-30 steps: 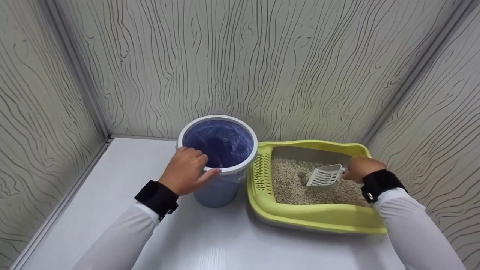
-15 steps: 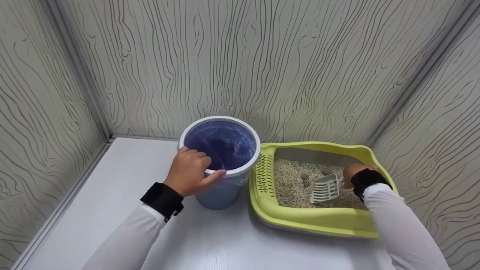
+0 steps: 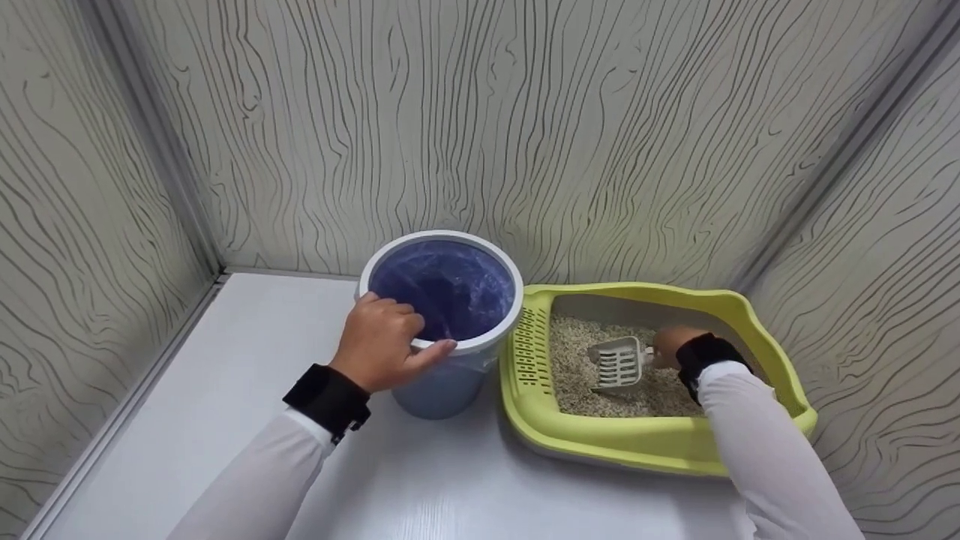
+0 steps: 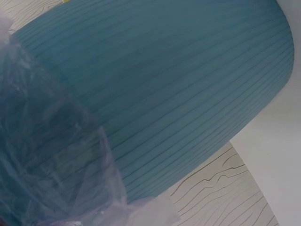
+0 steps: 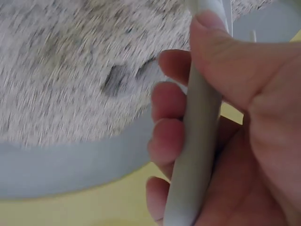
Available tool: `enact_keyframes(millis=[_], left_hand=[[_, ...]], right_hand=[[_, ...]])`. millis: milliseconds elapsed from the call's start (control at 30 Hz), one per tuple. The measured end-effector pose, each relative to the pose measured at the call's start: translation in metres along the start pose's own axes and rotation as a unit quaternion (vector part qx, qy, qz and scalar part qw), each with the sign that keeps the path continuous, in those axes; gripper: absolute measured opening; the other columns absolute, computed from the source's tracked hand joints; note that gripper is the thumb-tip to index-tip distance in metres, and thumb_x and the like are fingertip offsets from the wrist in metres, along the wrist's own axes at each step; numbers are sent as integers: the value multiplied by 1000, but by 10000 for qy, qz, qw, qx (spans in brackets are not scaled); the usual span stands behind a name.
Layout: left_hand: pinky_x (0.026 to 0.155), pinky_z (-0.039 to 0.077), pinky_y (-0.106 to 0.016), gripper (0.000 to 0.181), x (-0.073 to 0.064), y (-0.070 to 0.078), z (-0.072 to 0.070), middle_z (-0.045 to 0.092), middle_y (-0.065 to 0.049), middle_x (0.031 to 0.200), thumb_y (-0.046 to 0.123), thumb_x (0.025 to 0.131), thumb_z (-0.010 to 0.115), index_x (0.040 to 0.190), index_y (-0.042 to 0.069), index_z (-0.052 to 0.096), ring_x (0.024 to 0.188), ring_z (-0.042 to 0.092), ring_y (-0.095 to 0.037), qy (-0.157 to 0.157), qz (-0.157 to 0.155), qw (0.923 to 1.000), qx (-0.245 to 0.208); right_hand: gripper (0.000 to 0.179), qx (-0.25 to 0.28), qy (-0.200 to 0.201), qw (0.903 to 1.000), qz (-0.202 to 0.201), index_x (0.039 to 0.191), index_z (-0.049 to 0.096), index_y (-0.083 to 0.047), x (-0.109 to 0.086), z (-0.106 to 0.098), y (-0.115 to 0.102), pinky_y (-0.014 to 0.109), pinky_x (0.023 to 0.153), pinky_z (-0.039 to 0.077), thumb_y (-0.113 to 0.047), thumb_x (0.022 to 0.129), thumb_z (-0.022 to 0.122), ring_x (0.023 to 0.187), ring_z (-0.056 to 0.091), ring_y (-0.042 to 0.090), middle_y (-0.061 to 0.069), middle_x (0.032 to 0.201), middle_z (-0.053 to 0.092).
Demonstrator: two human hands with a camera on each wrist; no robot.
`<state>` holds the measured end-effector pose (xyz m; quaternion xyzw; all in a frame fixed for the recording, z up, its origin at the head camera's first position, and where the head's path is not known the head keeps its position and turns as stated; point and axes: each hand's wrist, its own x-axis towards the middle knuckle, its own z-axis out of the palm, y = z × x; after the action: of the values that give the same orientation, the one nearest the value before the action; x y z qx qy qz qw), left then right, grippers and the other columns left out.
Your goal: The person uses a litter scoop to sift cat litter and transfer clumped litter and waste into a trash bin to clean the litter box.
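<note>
My left hand (image 3: 379,341) grips the near-left rim of a round blue trash bin (image 3: 439,397), fingers over the edge and thumb along the white rim. A thin see-through bag (image 4: 51,150) lines the bin and hangs over its ribbed outer wall in the left wrist view. With curled fingers, my right hand (image 3: 670,345) holds the handle of a slotted, pale grey litter scoop (image 3: 619,364). The scoop's head is at the litter (image 3: 568,337) inside a yellow-green litter box (image 3: 622,439). Dark clumps (image 5: 115,80) show on the litter in the right wrist view.
The bin stands close against the litter box's left side. Both are on a white tabletop (image 3: 450,495). A wood-patterned panel (image 3: 480,135) rises right behind them, with side panels at left and right.
The right hand has moved left with the scoop after dipping toward the front, and the scoop's head has turned. Clumps visible half a second ago are now covered. The left hand stays on the rim.
</note>
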<state>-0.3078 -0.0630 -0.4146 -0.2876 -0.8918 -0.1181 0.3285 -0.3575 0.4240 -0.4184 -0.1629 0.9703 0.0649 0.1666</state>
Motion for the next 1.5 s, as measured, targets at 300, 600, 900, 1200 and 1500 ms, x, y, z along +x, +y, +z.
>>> enact_keyframes(millis=[300,600,900,1200,1500], left_hand=[[70,45,-44,70,0,2,-1,61,0,59,78,92,50,56,18,50,62,62,-23,19,-91,9999,110],[72,47,-44,69,1,2,-1,63,0,62,78,90,55,58,16,55,65,64,-24,-95,-159,9998,83],[75,47,-45,69,2,3,-1,66,-1,64,79,89,56,60,16,58,68,65,-24,-313,-296,9990,102],[75,48,-45,75,2,5,0,61,1,62,89,78,59,59,16,57,65,62,-23,-352,-344,9986,202],[77,50,-46,74,2,5,0,60,2,62,90,73,63,59,17,56,64,62,-22,-396,-402,9982,199]], right_hand=[[22,471,-103,9988,53,105,72,3,18,1,-32,45,78,55,-18,99,67,89,70,34,20,100,74],[41,850,-141,9963,46,128,65,6,3,-6,-14,54,91,55,-26,102,66,110,68,46,28,122,71],[23,1142,167,9933,-41,84,67,-8,-33,-25,15,31,64,42,-23,101,64,69,53,16,2,76,60],[35,1382,181,9902,-39,105,62,2,-74,-41,28,43,72,53,-32,107,55,79,64,23,12,88,68],[28,2227,346,9742,-94,90,56,-9,-87,-31,25,27,59,42,-30,109,53,62,50,10,-2,70,55]])
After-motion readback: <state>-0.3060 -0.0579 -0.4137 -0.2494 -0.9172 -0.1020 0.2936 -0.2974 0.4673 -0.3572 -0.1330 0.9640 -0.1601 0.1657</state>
